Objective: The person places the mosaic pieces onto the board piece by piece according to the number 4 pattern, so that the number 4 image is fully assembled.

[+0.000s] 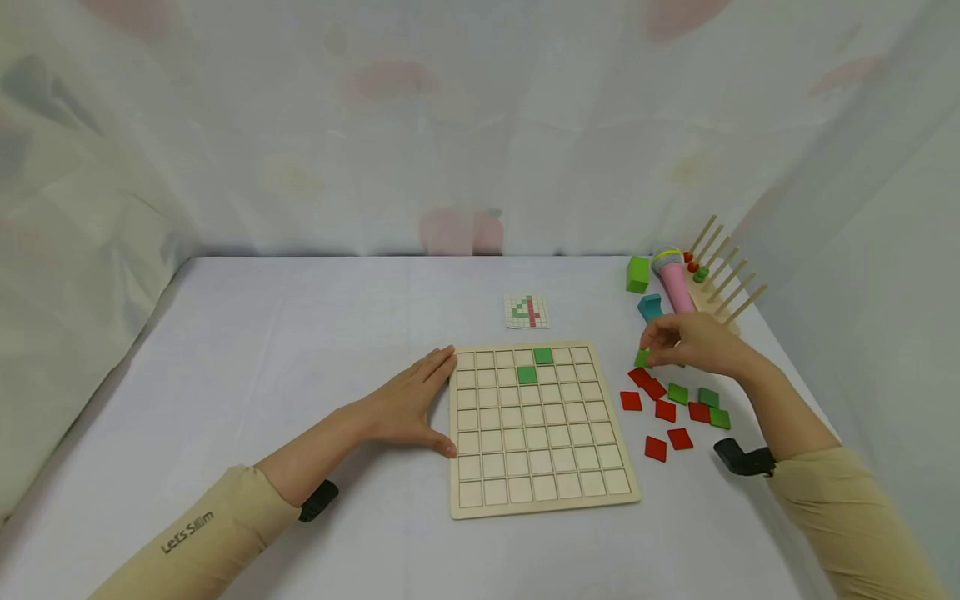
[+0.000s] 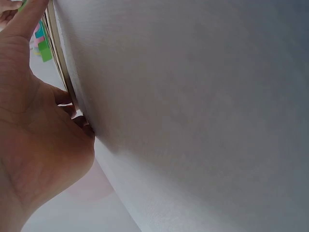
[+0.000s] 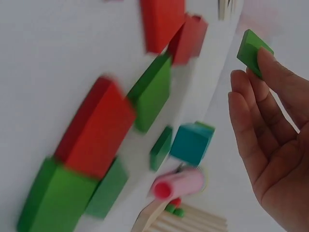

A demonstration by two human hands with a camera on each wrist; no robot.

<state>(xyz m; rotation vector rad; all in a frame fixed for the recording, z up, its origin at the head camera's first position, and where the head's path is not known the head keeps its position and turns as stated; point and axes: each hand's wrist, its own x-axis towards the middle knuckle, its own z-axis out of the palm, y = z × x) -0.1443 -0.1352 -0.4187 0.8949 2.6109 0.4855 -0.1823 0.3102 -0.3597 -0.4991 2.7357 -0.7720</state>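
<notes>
Green square tile [image 1: 642, 358], flat and thin, pinched by right hand [image 1: 693, 342].

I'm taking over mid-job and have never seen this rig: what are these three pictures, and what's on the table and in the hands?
There is no machine here: a person works with two bare hands. The wide picture comes from a camera on the head, looking down; the other two come from cameras on each wrist. On the white table lies a wooden grid board with two green tiles set in its upper squares. Behind it sits a small pattern card. The left hand rests flat against the board's left edge. The right hand pinches one green tile above a loose pile of red and green tiles. Further back stand toy blocks and a wooden peg rack.
</notes>
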